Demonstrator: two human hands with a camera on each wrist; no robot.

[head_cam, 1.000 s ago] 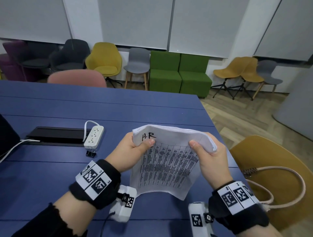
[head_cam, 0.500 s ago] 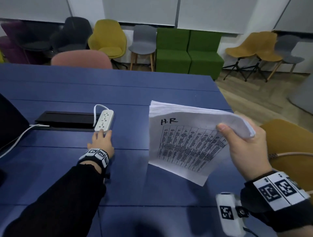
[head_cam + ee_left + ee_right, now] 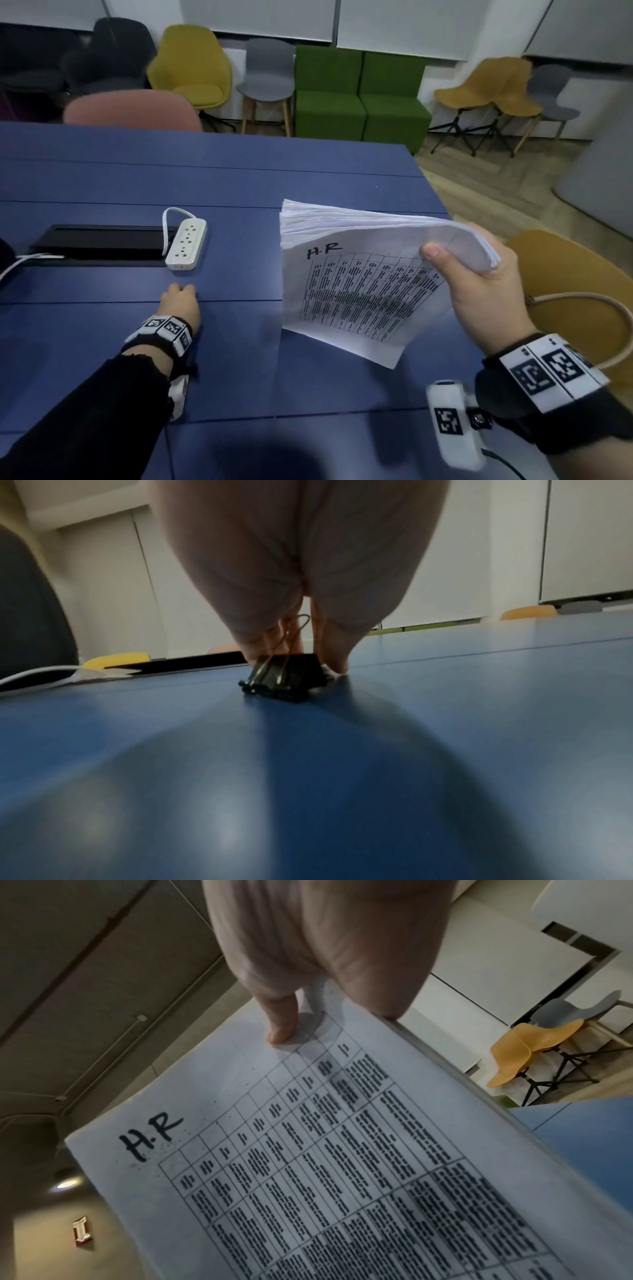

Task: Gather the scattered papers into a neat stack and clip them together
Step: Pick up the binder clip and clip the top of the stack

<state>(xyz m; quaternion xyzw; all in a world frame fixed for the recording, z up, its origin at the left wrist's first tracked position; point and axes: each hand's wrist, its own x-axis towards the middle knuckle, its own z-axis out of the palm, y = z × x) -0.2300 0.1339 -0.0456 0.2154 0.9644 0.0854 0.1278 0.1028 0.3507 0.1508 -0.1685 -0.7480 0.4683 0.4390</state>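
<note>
The left hand (image 3: pixel 181 301) pinches a black binder clip (image 3: pixel 286 677) resting on the blue bench (image 3: pixel 239 178), just in front of the white power strip (image 3: pixel 186 244). Right of the strip, the right hand (image 3: pixel 479 291) grasps the paper stack (image 3: pixel 359 294) by one corner, its lower edge hanging above open bench.

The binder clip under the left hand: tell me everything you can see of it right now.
The binder clip is a black, metal-looking clip with thin wire handles; one wire loop stands up between the fingers. Its body sits on the blue table, just in front of the white power strip. The left hand comes down on it from above, fingertips flanking the body and touching the table beside it. It has not been lifted. It holds no paper. The head view hides it under the hand.
</note>
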